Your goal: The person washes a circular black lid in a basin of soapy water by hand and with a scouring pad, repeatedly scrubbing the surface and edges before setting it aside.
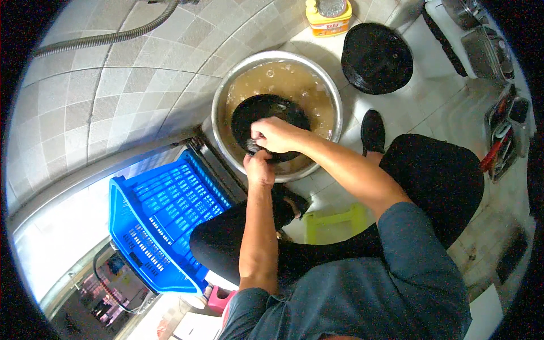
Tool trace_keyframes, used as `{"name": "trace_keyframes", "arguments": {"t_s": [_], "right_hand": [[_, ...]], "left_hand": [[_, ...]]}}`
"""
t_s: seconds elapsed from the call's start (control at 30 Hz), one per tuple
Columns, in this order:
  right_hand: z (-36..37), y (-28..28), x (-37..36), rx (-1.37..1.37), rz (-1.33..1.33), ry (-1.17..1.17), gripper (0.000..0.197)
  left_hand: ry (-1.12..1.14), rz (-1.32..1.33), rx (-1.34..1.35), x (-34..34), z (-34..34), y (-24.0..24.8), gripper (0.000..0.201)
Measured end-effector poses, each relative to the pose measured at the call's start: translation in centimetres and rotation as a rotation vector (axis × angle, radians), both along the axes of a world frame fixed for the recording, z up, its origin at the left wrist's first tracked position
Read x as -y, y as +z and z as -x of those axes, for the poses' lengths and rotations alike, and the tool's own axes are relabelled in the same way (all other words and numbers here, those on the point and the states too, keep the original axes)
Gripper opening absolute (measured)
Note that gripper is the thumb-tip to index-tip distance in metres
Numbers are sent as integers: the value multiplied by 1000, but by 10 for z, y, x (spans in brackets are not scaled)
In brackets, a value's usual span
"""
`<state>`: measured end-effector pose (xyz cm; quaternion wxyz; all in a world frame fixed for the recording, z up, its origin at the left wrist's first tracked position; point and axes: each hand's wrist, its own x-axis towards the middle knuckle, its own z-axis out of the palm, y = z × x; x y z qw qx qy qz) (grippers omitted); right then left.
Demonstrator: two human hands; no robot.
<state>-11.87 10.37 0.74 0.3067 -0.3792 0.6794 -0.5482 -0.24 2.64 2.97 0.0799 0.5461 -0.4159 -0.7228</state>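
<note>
A wide metal basin holds cloudy brown water with some bubbles. In it, a round black plate is tilted and partly in the water. My left hand pinches the plate's near rim. Closed and pressed against the plate's inside, my right hand holds a small grey scouring pad, which shows just below its fingers. Both hands are close together at the plate's lower left edge.
Right of the basin stands a stack of black round plates. Behind is a yellow container with a grey scourer on top. A blue plastic basket stands left, a green stool near my legs, and racks with utensils far right.
</note>
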Motion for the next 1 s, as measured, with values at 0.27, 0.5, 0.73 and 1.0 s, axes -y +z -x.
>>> {"name": "trace_keyframes", "arguments": {"t_s": [0.27, 0.5, 0.73, 1.0], "right_hand": [[61, -77, -39, -381, -351, -550, 9], [21, -57, -26, -208, -668, -676, 26], [65, -101, -54, 68, -110, -792, 28], [100, -47, -57, -78, 86, -466, 25]], "left_hand": [[-110, 39, -75, -48, 0, -12, 26], [49, 68, -25, -13, -8, -4, 35], [-272, -54, -366, -30, -1, 5, 63], [-353, -184, -481, 41, 8, 44, 58]]}}
